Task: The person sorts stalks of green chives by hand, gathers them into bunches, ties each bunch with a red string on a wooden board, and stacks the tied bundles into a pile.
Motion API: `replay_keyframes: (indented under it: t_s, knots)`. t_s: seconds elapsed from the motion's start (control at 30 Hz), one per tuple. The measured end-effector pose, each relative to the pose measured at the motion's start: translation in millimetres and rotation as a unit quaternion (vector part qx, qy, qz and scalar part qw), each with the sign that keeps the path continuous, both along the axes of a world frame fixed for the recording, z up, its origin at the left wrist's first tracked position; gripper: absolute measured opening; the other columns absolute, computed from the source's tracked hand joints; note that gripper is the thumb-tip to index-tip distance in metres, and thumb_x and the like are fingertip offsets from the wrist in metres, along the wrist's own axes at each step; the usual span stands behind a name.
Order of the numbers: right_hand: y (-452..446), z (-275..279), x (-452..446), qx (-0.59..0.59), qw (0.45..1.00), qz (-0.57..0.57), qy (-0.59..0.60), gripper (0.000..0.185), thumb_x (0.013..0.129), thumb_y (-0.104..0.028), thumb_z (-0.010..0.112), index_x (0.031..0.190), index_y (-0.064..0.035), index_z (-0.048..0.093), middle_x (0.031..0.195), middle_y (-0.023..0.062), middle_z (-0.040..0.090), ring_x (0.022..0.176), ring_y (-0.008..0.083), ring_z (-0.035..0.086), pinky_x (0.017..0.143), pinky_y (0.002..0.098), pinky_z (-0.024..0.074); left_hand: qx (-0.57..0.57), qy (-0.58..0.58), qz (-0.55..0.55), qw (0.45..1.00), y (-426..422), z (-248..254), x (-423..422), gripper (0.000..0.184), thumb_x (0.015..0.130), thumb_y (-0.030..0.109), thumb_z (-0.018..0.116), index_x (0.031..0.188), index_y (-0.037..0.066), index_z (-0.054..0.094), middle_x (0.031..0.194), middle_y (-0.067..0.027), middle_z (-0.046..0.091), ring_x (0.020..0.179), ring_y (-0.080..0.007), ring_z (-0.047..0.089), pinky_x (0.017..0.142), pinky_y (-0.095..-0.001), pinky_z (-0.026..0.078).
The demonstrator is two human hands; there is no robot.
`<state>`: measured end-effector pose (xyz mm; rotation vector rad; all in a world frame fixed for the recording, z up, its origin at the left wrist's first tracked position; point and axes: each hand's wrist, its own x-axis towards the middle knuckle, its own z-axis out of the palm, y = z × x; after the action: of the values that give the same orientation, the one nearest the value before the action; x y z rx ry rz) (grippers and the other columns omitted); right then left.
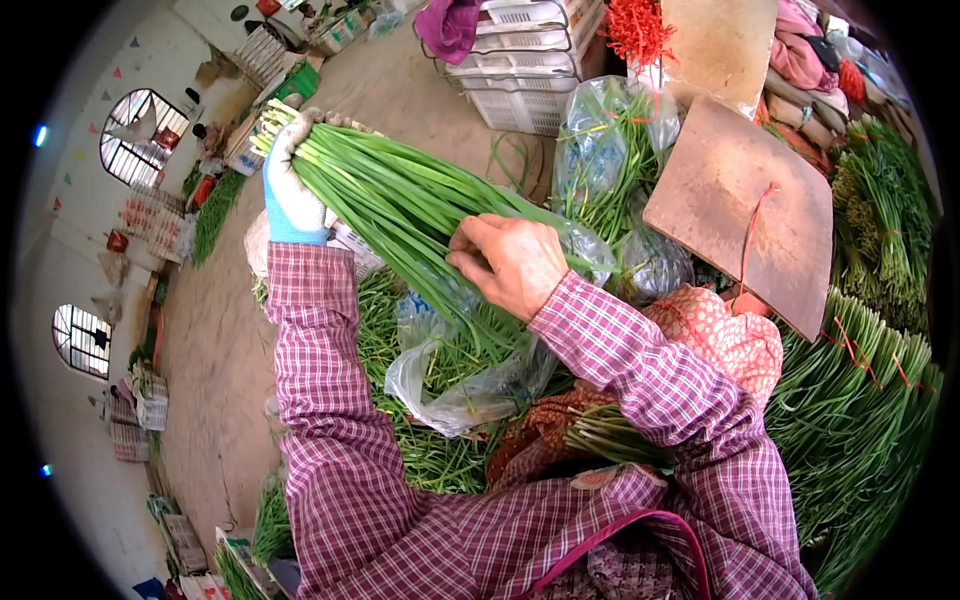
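Note:
A long bunch of garlic chives (390,185) stretches diagonally before me, pale stem ends at the upper left and green leaves trailing to the lower right. My left hand (292,180), in a white and blue work glove, is closed around it near the stem ends. Bare, my right hand (512,262) has its fingers curled and closed on leaves partway down the bunch; the exact strands in its fingertips are hidden. Below the bunch, an open clear plastic bag (470,400) lies among loose green leaves (440,460).
At right, a brown board (745,215) with a red tie on it leans near tied chive bundles (850,430). White crates (520,90) stack at the top, beside red ties (637,30). A filled plastic bag (605,150) stands near the board. Concrete floor (200,350) extends left.

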<state>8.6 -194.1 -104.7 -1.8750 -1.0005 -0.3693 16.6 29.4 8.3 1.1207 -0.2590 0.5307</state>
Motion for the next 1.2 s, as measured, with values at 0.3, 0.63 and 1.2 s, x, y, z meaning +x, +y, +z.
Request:
replay_keyframes:
  t_s: [0.3,0.63,1.2]
  knots:
    - [-59,20,-2,-0.036,0.936,0.266,0.228,0.017,0.080,-0.018,0.065,0.080,-0.0016,0.061,0.062,0.0110,0.059,0.054,0.0215,0.057,0.054,0.0354,0.0452,0.332,0.002,0.280,0.901,-12,-7,-4,0.031,0.076,0.007,0.071,0.105,0.003,0.060,0.088,-0.0064,0.065,0.078,-0.0166,0.065,0.074,-0.0310,0.057]
    - [-75,-30,37,-0.094,0.995,0.022,0.009,0.081,0.072,-0.042,0.076,0.131,0.0007,0.039,0.118,0.0226,0.052,0.107,0.0351,0.055,0.087,0.0420,0.0466,0.707,-0.225,0.358,0.567,-109,-55,4,0.032,0.059,0.017,0.070,0.090,0.021,0.062,0.078,-0.0001,0.056,0.077,-0.0214,0.057,0.070,-0.0362,0.048]
    - [-114,53,78,0.306,0.926,-0.155,-0.158,0.079,0.060,-0.033,0.082,0.129,-0.0127,0.049,0.101,0.0090,0.062,0.097,0.0253,0.058,0.094,0.0416,0.0393,0.163,-0.302,-0.018,0.939,-234,21,8,0.033,0.083,-0.001,0.055,0.116,0.003,0.050,0.097,-0.0133,0.064,0.095,-0.0261,0.062,0.093,-0.0516,0.047]
